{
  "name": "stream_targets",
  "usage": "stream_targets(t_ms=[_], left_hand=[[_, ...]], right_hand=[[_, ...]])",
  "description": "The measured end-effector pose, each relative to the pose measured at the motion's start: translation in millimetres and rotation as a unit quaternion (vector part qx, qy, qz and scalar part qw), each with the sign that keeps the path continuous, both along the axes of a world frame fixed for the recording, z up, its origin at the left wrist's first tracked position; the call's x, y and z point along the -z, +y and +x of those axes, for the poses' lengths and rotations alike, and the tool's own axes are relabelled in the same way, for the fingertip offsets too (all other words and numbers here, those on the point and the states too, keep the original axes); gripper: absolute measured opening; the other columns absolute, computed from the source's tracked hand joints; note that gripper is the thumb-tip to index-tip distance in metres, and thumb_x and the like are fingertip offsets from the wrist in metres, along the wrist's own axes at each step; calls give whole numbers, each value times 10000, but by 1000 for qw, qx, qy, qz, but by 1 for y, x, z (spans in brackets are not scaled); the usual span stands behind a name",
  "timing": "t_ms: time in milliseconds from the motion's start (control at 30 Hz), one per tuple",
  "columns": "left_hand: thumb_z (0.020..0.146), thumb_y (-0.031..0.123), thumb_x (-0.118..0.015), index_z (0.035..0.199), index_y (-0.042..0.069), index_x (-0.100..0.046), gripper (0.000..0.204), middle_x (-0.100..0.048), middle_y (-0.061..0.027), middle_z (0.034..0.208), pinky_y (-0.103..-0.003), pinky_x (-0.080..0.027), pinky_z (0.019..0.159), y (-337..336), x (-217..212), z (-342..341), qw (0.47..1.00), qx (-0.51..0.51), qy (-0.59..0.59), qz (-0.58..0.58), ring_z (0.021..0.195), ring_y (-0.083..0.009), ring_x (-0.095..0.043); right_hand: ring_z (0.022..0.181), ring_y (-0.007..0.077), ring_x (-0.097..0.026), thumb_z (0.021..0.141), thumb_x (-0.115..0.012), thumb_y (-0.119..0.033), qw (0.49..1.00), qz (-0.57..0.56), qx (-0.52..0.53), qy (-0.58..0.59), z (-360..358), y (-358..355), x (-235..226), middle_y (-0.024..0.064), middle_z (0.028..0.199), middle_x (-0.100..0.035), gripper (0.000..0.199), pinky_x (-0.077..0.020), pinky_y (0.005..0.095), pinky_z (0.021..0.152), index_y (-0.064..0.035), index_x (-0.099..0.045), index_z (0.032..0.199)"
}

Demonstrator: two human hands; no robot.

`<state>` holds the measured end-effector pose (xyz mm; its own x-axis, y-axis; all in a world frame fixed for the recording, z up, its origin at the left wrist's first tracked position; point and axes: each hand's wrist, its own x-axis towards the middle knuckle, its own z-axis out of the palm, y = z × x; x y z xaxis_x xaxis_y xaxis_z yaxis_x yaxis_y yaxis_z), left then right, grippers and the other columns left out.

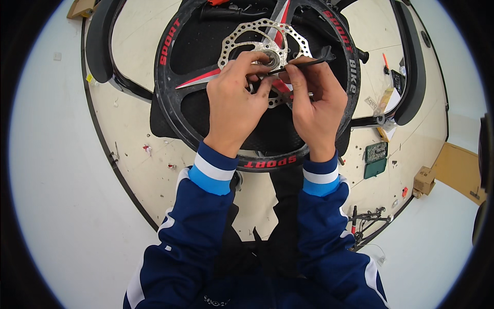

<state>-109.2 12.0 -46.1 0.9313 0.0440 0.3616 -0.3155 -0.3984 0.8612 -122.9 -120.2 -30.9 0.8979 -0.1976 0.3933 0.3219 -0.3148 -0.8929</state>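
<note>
Wheel (175,77) on table (134,170); hands (278,98) above

Both hands (278,98) on wheel hub (271,57)

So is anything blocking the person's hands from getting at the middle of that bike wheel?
Nothing visible does. The left hand rests its fingers right at the hub of the wheel, over the brake disc. The right hand holds a thin black tool pointing into the hub.
</note>
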Motion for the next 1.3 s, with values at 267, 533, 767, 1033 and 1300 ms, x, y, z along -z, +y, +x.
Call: stream_targets(t_ms=[267, 533, 767, 1033, 1300], left_hand=[[760, -3, -773, 1068, 35, -677, 325, -761, -42, 868, -199, -445, 616, 3, -5, -2, 999, 5, 44, -8, 648, -61, -565], [763, 6, -785, 1027, 25, -686, 283, -731, -29, 816, -195, -445, 613, 3, 2, -2, 999, -14, 29, -4, 642, -54, -544], [759, 9, -789, 1002, 15, -684, 265, -725, -36, 813, -196, -449, 617, -3, -5, -4, 996, -4, 75, -46, 647, -51, -546], [744, -9, -780, 1015, 7, -669, 293, -736, -40, 844, -201, -466, 636, 0, -6, -1, 996, -2, 73, -53, 664, -55, -567], [735, -20, -773, 1024, 6, -660, 312, -732, -44, 827, -206, -464, 630, 2, -7, 0, 996, 11, 80, -48, 660, -64, -563]], right_hand=[[711, 210, -722, 869, -683, 23, 999, -48, 8, -16, 1, 5, -2, 129, 816, -696, 85, -541, 281, 646, 24, -650, 948], [690, 225, -717, 837, -731, -9, 990, -133, 22, -51, 2, 5, -5, 115, 777, -694, 118, -531, 286, 608, 10, -655, 926], [681, 216, -712, 821, -749, -8, 984, -153, 45, -74, 4, 6, -4, 115, 783, -695, 136, -532, 277, 614, 14, -673, 931], [705, 172, -724, 837, -728, -1, 998, -42, 22, -37, 4, 2, 3, 109, 844, -727, 114, -542, 254, 671, 18, -684, 941], [702, 157, -721, 832, -746, -24, 996, -79, 33, -33, 3, 2, -2, 96, 798, -729, 108, -540, 245, 655, 16, -700, 921]])
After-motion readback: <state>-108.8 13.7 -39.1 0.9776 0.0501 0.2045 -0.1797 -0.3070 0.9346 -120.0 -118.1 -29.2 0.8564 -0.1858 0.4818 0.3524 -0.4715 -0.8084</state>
